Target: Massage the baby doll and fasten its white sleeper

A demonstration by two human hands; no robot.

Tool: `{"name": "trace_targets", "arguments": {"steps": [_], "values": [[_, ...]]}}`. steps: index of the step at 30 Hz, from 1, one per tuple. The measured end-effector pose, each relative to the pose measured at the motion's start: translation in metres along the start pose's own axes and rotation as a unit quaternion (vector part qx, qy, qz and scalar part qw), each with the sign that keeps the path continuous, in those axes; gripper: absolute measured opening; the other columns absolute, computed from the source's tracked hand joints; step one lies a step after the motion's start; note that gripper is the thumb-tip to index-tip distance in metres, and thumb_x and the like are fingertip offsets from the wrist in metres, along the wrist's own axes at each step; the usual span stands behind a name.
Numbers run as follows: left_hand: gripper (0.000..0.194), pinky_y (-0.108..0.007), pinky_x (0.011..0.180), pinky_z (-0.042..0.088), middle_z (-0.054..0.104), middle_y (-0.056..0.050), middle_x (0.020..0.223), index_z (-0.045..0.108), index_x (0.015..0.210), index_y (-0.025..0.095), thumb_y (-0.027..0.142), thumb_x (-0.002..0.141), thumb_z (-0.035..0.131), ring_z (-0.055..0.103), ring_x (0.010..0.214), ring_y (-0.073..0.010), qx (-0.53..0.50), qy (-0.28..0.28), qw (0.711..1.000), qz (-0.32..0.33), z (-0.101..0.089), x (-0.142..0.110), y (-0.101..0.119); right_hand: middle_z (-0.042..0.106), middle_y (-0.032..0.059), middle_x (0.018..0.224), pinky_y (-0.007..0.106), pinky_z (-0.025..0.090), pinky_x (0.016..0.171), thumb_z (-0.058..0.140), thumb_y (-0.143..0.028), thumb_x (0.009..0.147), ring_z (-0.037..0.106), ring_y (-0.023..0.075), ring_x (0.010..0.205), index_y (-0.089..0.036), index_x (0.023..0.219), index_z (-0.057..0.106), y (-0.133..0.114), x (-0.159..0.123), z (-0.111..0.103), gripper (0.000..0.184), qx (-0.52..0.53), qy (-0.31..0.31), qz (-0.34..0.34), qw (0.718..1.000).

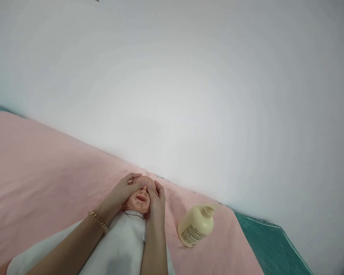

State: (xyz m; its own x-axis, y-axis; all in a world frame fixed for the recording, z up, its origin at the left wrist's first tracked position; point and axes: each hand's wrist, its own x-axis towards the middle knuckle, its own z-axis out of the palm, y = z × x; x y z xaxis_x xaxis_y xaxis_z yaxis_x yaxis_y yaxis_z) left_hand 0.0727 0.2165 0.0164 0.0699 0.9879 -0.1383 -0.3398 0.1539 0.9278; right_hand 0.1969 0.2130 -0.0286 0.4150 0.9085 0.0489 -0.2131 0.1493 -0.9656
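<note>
A baby doll (141,198) in white clothes lies on its back on a pink cloth, its head toward the wall. My left hand (129,189) cups one side of the doll's head, with the thumb laid across the brow over an eye. On the other side my right hand (157,196) holds the head, its thumb near the other eye. Both thumbs hide the doll's eyes, while the nose and the open red mouth show between my hands. A gold bracelet (98,220) circles my left wrist. To the right of my right hand is a pale yellow pump bottle (196,225) with printed text.
The pink cloth (46,164) spreads under the doll and bottle. Beneath it a green surface (269,244) shows at the right and far left. A plain white wall (172,84) rises directly behind the doll's head. White fabric (114,248) lies under my forearms.
</note>
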Motion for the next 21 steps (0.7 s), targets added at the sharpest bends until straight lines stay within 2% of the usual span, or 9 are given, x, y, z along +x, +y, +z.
{"name": "trace_targets", "arguments": {"steps": [5,12,16,21], "values": [[0.048,-0.031,0.069,0.056,0.071,-0.008,0.091,0.060,0.104,0.017,0.034,0.064,0.080,0.069,0.083,-0.0239,-0.023,-0.017,1.000,0.010,-0.002,0.007,-0.008,0.071,0.0068,0.099,0.030,0.055,0.075,0.073,-0.044,0.071,0.067,0.0230,0.094,-0.019,0.111,0.065,0.005,0.005,-0.001,0.048,0.007,0.009,0.014,1.000],[0.051,-0.033,0.075,0.055,0.071,-0.008,0.093,0.065,0.103,0.016,0.044,0.062,0.078,0.068,0.086,-0.0241,-0.061,-0.003,0.998,0.014,-0.001,0.011,-0.012,0.073,0.0064,0.096,0.032,0.056,0.074,0.070,-0.044,0.072,0.068,0.0233,0.092,-0.020,0.107,0.069,0.008,0.010,-0.004,0.042,0.023,0.010,0.011,1.000],[0.049,-0.036,0.080,0.055,0.071,-0.011,0.104,0.068,0.102,0.016,0.041,0.061,0.077,0.068,0.092,-0.0259,-0.067,0.008,0.998,0.007,-0.001,0.010,-0.009,0.073,0.0066,0.095,0.034,0.056,0.075,0.070,-0.041,0.071,0.068,0.0241,0.092,-0.021,0.104,0.071,0.011,0.013,-0.006,0.038,0.040,0.013,0.012,0.999],[0.045,-0.037,0.083,0.054,0.071,-0.012,0.106,0.070,0.098,0.015,0.036,0.059,0.076,0.068,0.094,-0.0274,-0.082,0.013,0.997,0.003,-0.002,0.012,-0.009,0.072,0.0078,0.106,0.036,0.056,0.079,0.068,-0.037,0.068,0.067,0.0246,0.098,-0.020,0.103,0.072,0.012,0.017,-0.007,0.039,0.061,0.017,0.040,0.997]]}}
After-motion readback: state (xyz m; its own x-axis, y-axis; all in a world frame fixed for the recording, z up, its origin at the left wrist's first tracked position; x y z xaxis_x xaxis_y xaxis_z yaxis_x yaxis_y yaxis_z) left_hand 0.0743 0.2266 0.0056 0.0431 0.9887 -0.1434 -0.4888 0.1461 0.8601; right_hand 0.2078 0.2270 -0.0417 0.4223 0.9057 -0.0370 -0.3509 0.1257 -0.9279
